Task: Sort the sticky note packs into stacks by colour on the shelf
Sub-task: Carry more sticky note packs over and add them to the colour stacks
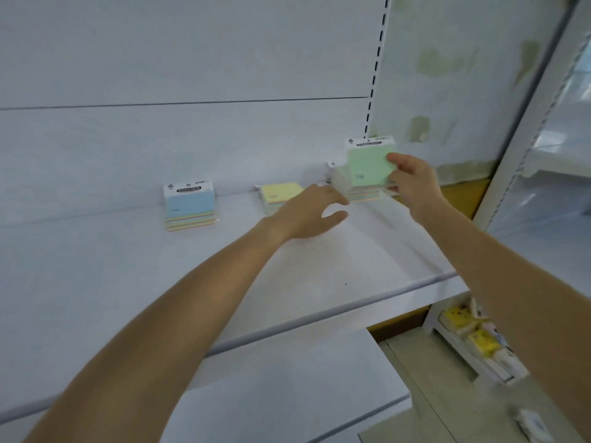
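Green-faced pack (pixel 369 166) with white header pinched in right hand (pixel 412 183); left hand (pixel 307 212) spread, grip empty.

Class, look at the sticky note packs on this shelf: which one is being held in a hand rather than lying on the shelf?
The green-topped pack, in the right hand. The blue-topped pack and yellow-topped pack rest on the shelf.

On the shelf (pixel 96 282) three stacks (pixel 189 204) of sticky note packs sit against its back wall: one well left of the left hand's fingers (pixel 335 199), one behind them, one under the pack (pixel 369 164) between the right hand's fingertips (pixel 395 159).
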{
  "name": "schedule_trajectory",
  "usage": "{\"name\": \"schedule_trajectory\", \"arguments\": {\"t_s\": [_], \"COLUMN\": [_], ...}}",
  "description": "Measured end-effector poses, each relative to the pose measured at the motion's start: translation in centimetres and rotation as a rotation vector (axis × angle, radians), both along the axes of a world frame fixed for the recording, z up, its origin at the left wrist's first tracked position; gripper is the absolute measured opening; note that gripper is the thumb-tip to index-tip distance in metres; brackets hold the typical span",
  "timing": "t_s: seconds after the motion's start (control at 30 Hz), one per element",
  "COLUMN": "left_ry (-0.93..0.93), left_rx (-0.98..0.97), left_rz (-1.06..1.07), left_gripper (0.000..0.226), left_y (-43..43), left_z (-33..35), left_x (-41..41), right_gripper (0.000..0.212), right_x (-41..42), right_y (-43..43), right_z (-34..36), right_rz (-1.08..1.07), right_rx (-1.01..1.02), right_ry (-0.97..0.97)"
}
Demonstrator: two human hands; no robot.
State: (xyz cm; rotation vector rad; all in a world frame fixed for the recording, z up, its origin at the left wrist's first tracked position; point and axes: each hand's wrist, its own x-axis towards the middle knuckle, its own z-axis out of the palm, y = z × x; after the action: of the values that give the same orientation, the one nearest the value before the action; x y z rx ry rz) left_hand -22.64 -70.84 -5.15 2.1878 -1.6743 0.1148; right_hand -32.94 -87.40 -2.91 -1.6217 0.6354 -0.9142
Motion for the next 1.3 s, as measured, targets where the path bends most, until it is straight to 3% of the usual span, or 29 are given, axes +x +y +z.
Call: {"name": "schedule_trajectory", "arguments": {"t_s": [0.33,0.73,1.13,1.3], "left_ry": [0.028,0.08,0.08,0.156], "left_rx": [0.118,0.087,0.107,0.086], "left_rz": [0.161,0.173,0.161,0.187], "left_gripper": [0.045,0.042,0.044,0.043], "left_y": [-4.7,-4.7,-4.6,-3.5], "left_z": [-2.5,-2.2,-2.1,-1.0], "left_x": [-1.4,-1.2,-1.2,-2.0], "right_gripper": [0.042,0.035,0.036,0.038], "right_x": [3.0,5.6,4.7,4.5], "right_y": [-6.2,-5.8,-5.7,-3.4], "right_z": [1.7,-1.2,-2.1,-1.5], "right_rz": [0.037,-0.069,-0.028,-0.012], "right_rx": [0.035,-0.594,-0.677,-0.912], "right_ry": [-0.006,0.413,0.418,0.34]}}
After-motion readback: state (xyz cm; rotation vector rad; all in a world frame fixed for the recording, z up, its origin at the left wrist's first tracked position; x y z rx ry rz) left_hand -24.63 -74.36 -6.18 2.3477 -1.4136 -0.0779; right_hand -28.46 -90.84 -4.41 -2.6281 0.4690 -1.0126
